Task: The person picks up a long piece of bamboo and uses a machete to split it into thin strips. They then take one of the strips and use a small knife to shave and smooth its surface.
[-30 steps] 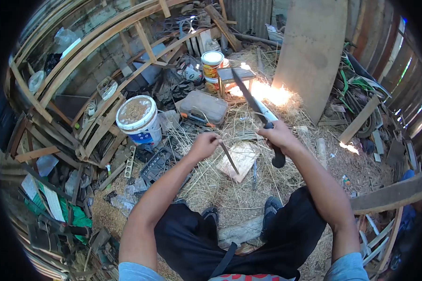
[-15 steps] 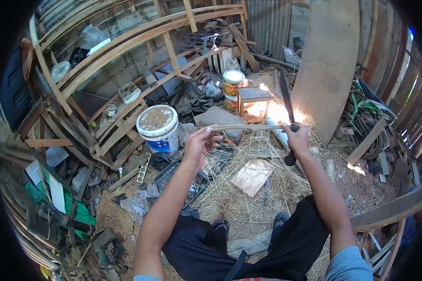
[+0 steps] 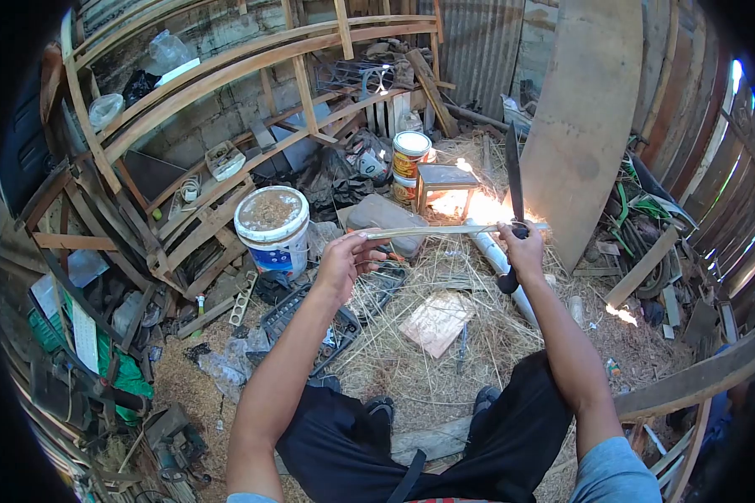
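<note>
Held in mid-air, beyond the far edge of a square wooden board (image 3: 438,323) on the straw-strewn floor (image 3: 369,352): a long, thin, pale strip (image 3: 428,231), probably split wood or bamboo. Pinched near one end by the left grip (image 3: 341,264), beyond the board and to its left, with thumb and fingertips closed and the other fingers loosely curled. Met near the opposite end by the fingertips of the right grip (image 3: 524,256), beyond the board and to its right, wrapped firmly around the dark handle (image 3: 507,283) of a large knife (image 3: 514,172). Impossible to tell whether truly pinched there or merely steadied.

Runs sideways along the long axis, almost level across the view, slightly higher toward the right and poking out a little past the right grip. Crossed roughly at right angles by the knife, with blade pointing ahead, away from the board, and butt pointing back.

Likely to feel very light and springy, stiff enough to span both hands without sagging, yet apt to bow or snap under sideways force. Possibly splintery along the edges, so best taken flat near either end, clear of the blade. Probably heavier and rigid in the case of the knife; to be held only by the handle.

Also nearby: left of the board, a white bucket (image 3: 273,251); just right of the board, a slim tool (image 3: 462,348), too small to identify.
</note>
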Motion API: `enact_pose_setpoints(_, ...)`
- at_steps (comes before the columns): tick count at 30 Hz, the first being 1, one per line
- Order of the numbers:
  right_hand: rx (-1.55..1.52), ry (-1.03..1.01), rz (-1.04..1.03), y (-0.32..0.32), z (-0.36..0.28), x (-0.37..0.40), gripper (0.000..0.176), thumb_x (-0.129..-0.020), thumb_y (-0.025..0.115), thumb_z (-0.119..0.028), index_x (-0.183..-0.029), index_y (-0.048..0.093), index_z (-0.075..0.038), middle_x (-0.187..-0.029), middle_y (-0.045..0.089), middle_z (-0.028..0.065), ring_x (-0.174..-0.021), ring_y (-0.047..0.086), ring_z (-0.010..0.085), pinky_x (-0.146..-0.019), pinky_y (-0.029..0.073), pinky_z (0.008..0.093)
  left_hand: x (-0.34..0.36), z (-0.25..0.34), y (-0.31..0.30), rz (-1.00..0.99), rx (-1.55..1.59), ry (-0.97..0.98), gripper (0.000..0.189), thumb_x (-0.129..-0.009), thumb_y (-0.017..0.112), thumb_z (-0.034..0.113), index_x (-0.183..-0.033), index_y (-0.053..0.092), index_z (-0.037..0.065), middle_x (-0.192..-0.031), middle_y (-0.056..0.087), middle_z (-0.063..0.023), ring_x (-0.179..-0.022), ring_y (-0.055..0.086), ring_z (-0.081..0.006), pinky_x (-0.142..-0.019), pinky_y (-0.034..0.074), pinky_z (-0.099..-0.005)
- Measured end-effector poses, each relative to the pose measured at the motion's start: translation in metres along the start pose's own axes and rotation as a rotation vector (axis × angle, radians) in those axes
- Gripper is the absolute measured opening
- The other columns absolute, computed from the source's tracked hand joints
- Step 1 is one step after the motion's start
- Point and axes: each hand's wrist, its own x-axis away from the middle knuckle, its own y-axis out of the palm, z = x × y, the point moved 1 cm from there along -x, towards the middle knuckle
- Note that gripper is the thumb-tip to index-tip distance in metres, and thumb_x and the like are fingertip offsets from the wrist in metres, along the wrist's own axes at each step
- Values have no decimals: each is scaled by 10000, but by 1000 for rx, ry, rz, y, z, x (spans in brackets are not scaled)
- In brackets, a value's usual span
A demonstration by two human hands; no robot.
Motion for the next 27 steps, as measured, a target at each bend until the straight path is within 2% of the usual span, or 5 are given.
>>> enact_pose_setpoints(6,122,-147,49,-2,-8,5,415,-793,777,-309,-1055,660,-9,-852,709,114,-778,673,186,-718,510,328,-5,-2,-9,-27,49,-60,399,-965,449,256,-1237,555,-16,-1122,678,-165,-873,673,-172,-722,538,-296)
enact_pose_setpoints(9,104,-332,128,3,5,-2,389,-835,759,-339,-1000,641,-6,-722,683,52,-522,560,87,-507,438,264,-4,-2,-7,-36,54,-68,399,-961,442,253,-1230,555,-19,-1121,677,-170,-912,680,-190,-742,546,-302)
enact_pose_setpoints(15,86,-234,94,-1,-1,0,383,-845,749,-344,-1010,640,-17,-699,670,42,-510,540,82,-487,408,263,-4,-1,-5,-43,28,-65,383,-950,448,211,-1217,548,-44,-1127,663,-197,-999,681,-240,-811,569,-326)
enact_pose_setpoints(18,39,-119,39,-7,-14,5,344,-826,751,-254,-1062,648,-26,-866,693,96,-790,660,187,-715,505,334,-3,0,-3,-72,83,-40,350,-923,476,140,-1192,551,-70,-1149,643,-216,-1017,676,-276,-881,567,-333)
enact_pose_setpoints(27,-119,-148,80,-9,1,-3,304,-832,731,-174,-1064,625,-10,-872,678,78,-785,644,141,-700,504,295,-4,-4,2,-186,-80,-29,427,-765,595,-93,-1190,559,-75,-1193,633,-183,-1083,635,-224,-935,537,-304)
